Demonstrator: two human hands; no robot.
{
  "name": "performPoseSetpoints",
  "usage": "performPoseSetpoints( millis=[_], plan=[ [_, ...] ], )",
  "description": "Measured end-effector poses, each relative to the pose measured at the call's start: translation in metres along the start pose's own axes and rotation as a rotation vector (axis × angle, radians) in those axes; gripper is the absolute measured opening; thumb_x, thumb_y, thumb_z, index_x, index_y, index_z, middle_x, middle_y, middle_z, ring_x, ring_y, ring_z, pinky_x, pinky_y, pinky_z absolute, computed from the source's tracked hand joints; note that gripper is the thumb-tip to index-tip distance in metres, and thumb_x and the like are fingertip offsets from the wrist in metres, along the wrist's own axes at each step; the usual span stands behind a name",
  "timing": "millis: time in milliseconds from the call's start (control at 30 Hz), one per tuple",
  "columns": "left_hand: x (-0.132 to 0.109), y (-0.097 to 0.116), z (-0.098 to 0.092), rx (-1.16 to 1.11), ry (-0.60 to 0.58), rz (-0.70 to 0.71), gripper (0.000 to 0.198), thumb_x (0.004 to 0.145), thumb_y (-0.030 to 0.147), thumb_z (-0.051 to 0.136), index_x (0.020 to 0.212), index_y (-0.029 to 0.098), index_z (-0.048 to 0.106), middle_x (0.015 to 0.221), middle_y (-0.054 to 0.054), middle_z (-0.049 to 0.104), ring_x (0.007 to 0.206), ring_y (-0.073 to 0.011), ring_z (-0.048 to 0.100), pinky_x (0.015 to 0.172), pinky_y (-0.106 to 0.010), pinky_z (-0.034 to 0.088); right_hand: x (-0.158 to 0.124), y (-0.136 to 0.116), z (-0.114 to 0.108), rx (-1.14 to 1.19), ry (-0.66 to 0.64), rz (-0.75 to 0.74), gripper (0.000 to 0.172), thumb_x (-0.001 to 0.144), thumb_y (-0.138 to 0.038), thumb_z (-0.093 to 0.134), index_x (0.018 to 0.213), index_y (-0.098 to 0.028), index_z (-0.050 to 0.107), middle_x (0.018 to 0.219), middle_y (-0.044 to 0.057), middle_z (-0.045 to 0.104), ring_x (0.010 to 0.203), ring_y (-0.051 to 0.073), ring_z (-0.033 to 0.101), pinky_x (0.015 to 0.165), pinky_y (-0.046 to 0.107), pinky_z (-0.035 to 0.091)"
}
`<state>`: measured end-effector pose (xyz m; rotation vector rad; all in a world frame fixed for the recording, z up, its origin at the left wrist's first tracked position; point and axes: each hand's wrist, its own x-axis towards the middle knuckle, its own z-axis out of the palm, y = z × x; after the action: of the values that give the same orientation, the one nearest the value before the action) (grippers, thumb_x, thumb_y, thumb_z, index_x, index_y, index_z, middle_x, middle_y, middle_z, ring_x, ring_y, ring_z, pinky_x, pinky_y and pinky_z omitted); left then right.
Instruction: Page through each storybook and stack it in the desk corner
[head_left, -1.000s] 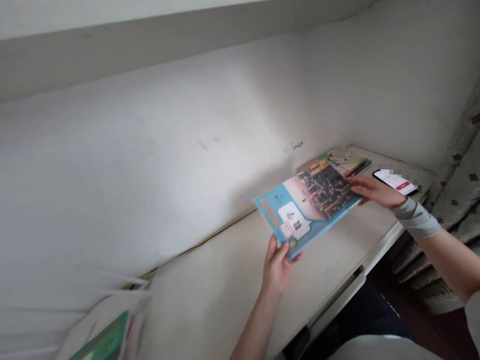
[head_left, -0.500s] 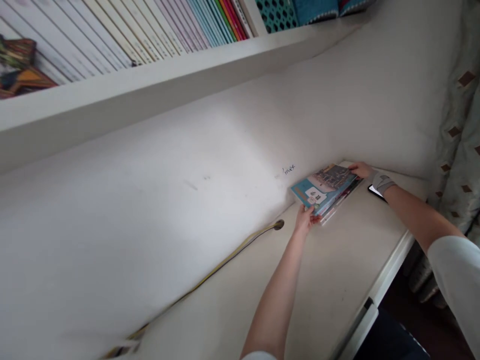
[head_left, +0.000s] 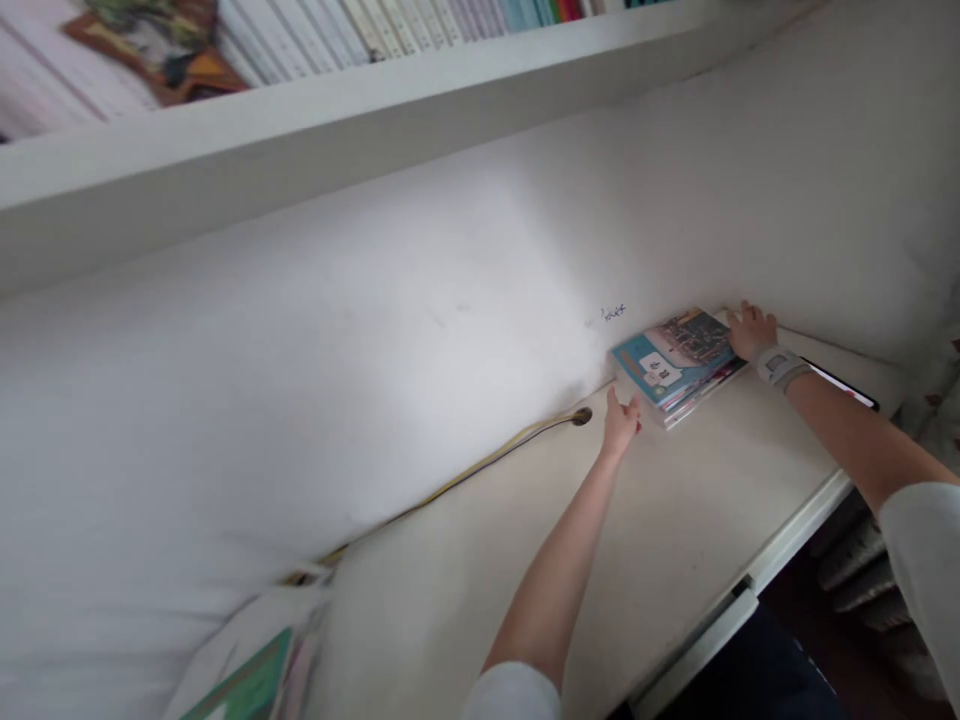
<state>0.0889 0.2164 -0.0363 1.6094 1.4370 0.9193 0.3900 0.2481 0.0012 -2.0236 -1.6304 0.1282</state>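
Observation:
A small stack of books (head_left: 675, 362), topped by one with a blue cover and a picture, lies flat on the white desk (head_left: 675, 500) against the wall. Just left of the stack, my left hand (head_left: 621, 422) is open, thumb and fingers apart, with a small gap to the books. At the stack's far right end rests my right hand (head_left: 752, 332), fingers spread and holding nothing, touching or very near the edge. A grey band (head_left: 781, 366) circles my right wrist. Partly behind that forearm lies a phone (head_left: 841, 384) with a lit screen.
Cables (head_left: 480, 470) run along the wall to a round desk hole (head_left: 581, 416). A green-covered book (head_left: 251, 680) lies at the lower left. Overhead, a white shelf (head_left: 420, 95) holds rows of books and a star-shaped ornament (head_left: 169, 50). An open drawer (head_left: 697, 655) juts out at the front edge.
Both hands have let go of the book stack, which now lies flat on the desk. The view has swung left, bringing the green-covered book into sight and showing more of the phone.

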Motion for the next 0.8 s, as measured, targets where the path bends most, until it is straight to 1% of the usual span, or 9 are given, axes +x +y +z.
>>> performPoseSetpoints(
  millis=[67,133,200,300,433,500,567,633,800],
  plan=[
    [-0.024,-0.012,-0.027,0.055,0.010,0.056,0.049,0.083,0.038,0.056,0.127,0.016,0.047,0.086,-0.004,0.064,0.064,-0.0108,0.061,0.067,-0.025,0.048,-0.023,-0.018,0.006,-0.154,0.150,-0.153,0.048,0.089,-0.027,0.039,0.134,-0.012,0.044,0.144,0.022,0.035,0.131,0.035,0.030,0.102,0.057,0.019],
    [-0.054,-0.027,-0.061,0.097,0.030,0.096,0.038,0.079,0.032,0.060,0.114,0.017,0.059,0.101,-0.007,0.063,0.085,-0.0144,0.063,0.081,-0.027,0.048,-0.053,-0.041,0.019,-0.239,0.196,-0.312,0.046,0.090,-0.032,0.037,0.131,-0.013,0.047,0.145,0.021,0.032,0.130,0.034,0.032,0.101,0.051,0.026],
    [-0.089,-0.044,-0.097,0.240,0.056,0.150,0.033,0.078,0.029,0.061,0.109,0.018,0.062,0.117,-0.010,0.060,0.107,-0.0193,0.057,0.095,-0.032,0.042,-0.089,-0.065,0.038,-0.255,0.109,-0.482,0.045,0.091,-0.034,0.037,0.129,-0.015,0.049,0.144,0.019,0.035,0.130,0.031,0.034,0.102,0.048,0.029],
    [-0.140,-0.070,-0.149,0.677,0.125,0.121,0.040,0.084,0.030,0.052,0.120,0.016,0.056,0.136,-0.016,0.047,0.130,-0.0267,0.039,0.107,-0.042,0.031,-0.145,-0.097,0.072,-0.252,-0.106,-0.709,0.047,0.091,-0.036,0.036,0.131,-0.015,0.049,0.145,0.019,0.036,0.135,0.031,0.029,0.105,0.050,0.026],
    [-0.193,-0.099,-0.203,1.042,0.313,-0.290,0.056,0.088,0.034,0.043,0.135,0.005,0.038,0.147,-0.026,0.027,0.138,-0.0373,0.019,0.107,-0.054,0.024,-0.194,-0.130,0.106,-0.195,-0.383,-0.885,0.051,0.089,-0.045,0.039,0.133,-0.021,0.047,0.147,0.018,0.032,0.137,0.032,0.025,0.103,0.057,0.027],
    [-0.210,-0.110,-0.220,1.071,0.370,-0.462,0.061,0.088,0.037,0.041,0.136,0.001,0.034,0.146,-0.030,0.025,0.138,-0.0395,0.020,0.104,-0.054,0.027,-0.202,-0.144,0.115,-0.163,-0.446,-0.908,0.052,0.089,-0.048,0.038,0.132,-0.022,0.048,0.147,0.018,0.033,0.136,0.032,0.027,0.102,0.059,0.028],
    [-0.222,-0.117,-0.230,1.056,0.388,-0.541,0.061,0.089,0.040,0.039,0.134,-0.002,0.036,0.143,-0.032,0.030,0.135,-0.0398,0.027,0.101,-0.052,0.031,-0.205,-0.156,0.121,-0.134,-0.482,-0.910,0.052,0.089,-0.049,0.037,0.132,-0.021,0.048,0.145,0.019,0.035,0.135,0.033,0.029,0.100,0.059,0.030],
    [-0.229,-0.120,-0.235,1.029,0.381,-0.547,0.058,0.090,0.041,0.037,0.128,-0.002,0.043,0.136,-0.032,0.040,0.130,-0.0376,0.036,0.099,-0.047,0.034,-0.207,-0.163,0.126,-0.117,-0.481,-0.905,0.053,0.089,-0.049,0.036,0.132,-0.019,0.048,0.144,0.019,0.038,0.134,0.033,0.032,0.100,0.058,0.031],
    [-0.233,-0.115,-0.233,0.972,0.362,-0.495,0.037,0.091,0.030,0.037,0.111,0.007,0.057,0.117,-0.022,0.059,0.114,-0.0279,0.054,0.092,-0.036,0.041,-0.214,-0.163,0.133,-0.100,-0.317,-0.905,0.050,0.091,-0.046,0.036,0.129,-0.017,0.051,0.140,0.018,0.043,0.131,0.030,0.037,0.104,0.055,0.027]
  ],
)
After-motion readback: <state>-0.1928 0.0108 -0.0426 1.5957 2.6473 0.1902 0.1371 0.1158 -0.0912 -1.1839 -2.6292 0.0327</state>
